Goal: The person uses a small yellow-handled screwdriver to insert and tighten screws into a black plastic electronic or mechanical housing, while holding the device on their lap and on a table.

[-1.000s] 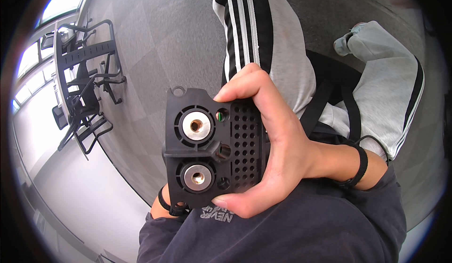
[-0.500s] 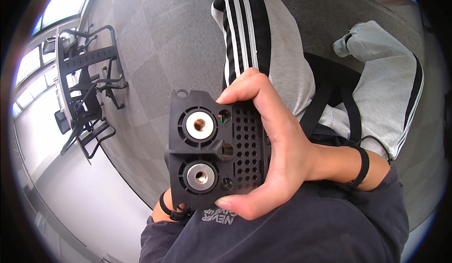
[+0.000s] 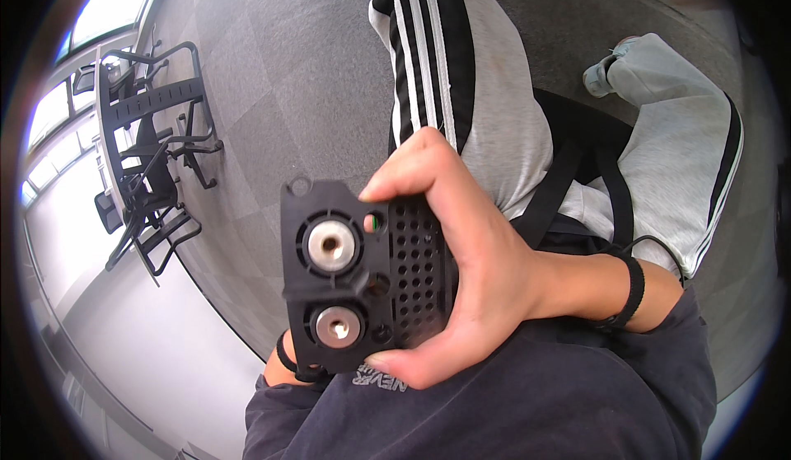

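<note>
A black plastic housing (image 3: 362, 287) fills the middle of the view, slightly tilted. Two round metal inserts (image 3: 332, 246) with central holes sit one above the other on its face. A perforated grille lies along its right side, and a small loop sticks out at its upper left corner. My right hand (image 3: 482, 254) grips the housing from the right, fingers over the upper edge and thumb on the lower edge. Of my left arm, only the forearm (image 3: 276, 367) and a black wristband show. My left hand is hidden behind the housing, so its hold cannot be seen.
My lap and legs in light grey trousers (image 3: 503, 89) with dark striped sides spread beyond the housing. Black straps (image 3: 560, 180) lie between the legs. Grey carpet (image 3: 272, 89) covers the floor. Several black chairs (image 3: 165, 138) stand at a table on the far left.
The housing has shifted a little left and tilted, with its upper edge lower in view. My right hand has moved left with it, keeping its grip.
</note>
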A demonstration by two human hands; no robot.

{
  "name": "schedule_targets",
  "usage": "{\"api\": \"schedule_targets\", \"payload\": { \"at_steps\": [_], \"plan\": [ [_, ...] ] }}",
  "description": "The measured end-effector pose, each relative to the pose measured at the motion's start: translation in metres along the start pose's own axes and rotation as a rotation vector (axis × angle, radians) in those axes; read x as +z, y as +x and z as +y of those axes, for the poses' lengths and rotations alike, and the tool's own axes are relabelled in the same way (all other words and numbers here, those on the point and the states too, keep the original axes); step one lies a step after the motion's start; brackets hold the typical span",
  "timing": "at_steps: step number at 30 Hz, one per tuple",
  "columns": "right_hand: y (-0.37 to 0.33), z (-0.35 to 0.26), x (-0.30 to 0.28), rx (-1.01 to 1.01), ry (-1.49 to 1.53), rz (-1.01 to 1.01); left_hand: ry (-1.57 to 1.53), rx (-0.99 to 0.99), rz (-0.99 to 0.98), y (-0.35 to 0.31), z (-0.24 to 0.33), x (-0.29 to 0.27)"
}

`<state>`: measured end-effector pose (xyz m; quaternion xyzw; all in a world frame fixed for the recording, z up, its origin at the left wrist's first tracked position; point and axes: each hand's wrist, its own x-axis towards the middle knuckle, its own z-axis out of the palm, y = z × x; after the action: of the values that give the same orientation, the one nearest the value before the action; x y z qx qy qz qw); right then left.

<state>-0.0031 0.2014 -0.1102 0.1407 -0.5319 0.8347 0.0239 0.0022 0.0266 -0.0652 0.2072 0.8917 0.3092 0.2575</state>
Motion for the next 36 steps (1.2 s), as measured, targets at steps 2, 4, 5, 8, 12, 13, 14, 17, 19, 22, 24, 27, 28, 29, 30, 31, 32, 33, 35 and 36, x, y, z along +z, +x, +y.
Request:
{"api": "schedule_targets", "payload": {
  "at_steps": [2, 4, 5, 8, 12, 13, 14, 17, 19, 22, 24, 27, 28, 29, 30, 31, 32, 33, 35, 36],
  "plan": [
    [0.000, 0.001, 0.000, -0.048, -0.044, -0.012, 0.022, 0.016, -0.006, 0.008, -0.003, -0.002],
    [0.001, 0.000, -0.005, -0.067, -0.051, 0.060, 0.058, 0.035, -0.014, 0.018, -0.007, -0.005],
    [0.002, -0.001, -0.008, -0.072, -0.052, 0.063, 0.072, 0.045, -0.028, 0.021, -0.006, -0.008],
    [0.001, -0.002, -0.007, -0.060, -0.069, 0.101, 0.131, 0.079, -0.085, 0.024, 0.005, -0.016],
    [0.000, 0.000, -0.011, -0.089, -0.025, 0.120, 0.307, 0.138, -0.160, 0.029, 0.019, -0.029],
    [0.000, -0.001, -0.012, -0.137, -0.052, 0.114, 0.365, 0.153, -0.169, 0.032, 0.018, -0.033],
    [0.000, -0.002, -0.012, -0.162, -0.066, 0.113, 0.408, 0.109, -0.098, 0.037, 0.012, -0.038],
    [0.001, -0.004, -0.017, -0.175, -0.144, 0.142, 0.224, -0.148, 0.218, 0.043, -0.014, -0.043],
    [0.002, -0.004, -0.016, -0.149, -0.156, 0.155, -0.267, -0.147, 0.276, 0.038, -0.017, -0.053],
    [0.002, -0.006, -0.015, -0.153, -0.237, 0.116, -0.695, -0.189, 0.353, 0.034, 0.026, -0.040],
    [0.002, -0.008, -0.016, -0.160, -0.299, 0.091, -0.642, -0.179, 0.257, 0.036, 0.035, -0.042],
    [0.004, -0.006, -0.016, -0.115, -0.251, 0.131, -0.707, -0.298, 0.276, 0.043, 0.044, -0.032],
    [0.005, -0.006, -0.015, -0.126, -0.247, 0.130, -0.755, -0.303, 0.281, 0.042, 0.045, -0.031],
    [0.007, -0.008, -0.015, -0.130, -0.269, 0.115, -0.803, -0.309, 0.285, 0.040, 0.046, -0.031],
    [0.007, -0.009, -0.016, -0.133, -0.282, 0.103, -0.841, -0.311, 0.199, 0.038, 0.044, -0.033],
    [0.008, -0.009, -0.017, -0.136, -0.296, 0.092, -0.862, -0.308, 0.161, 0.039, 0.043, -0.034],
    [0.009, -0.010, -0.018, -0.151, -0.330, 0.079, -0.883, -0.307, 0.121, 0.039, 0.042, -0.034],
    [0.009, -0.008, -0.018, -0.163, -0.347, 0.061, -0.894, -0.281, 0.151, 0.041, 0.040, -0.032],
    [0.004, 0.001, -0.016, -0.132, -0.183, 0.130, -0.993, -0.279, 0.169, 0.044, 0.029, -0.030],
    [0.004, 0.001, -0.018, -0.076, -0.073, 0.167, -1.005, -0.238, 0.203, 0.046, 0.023, -0.031]
  ]
}}
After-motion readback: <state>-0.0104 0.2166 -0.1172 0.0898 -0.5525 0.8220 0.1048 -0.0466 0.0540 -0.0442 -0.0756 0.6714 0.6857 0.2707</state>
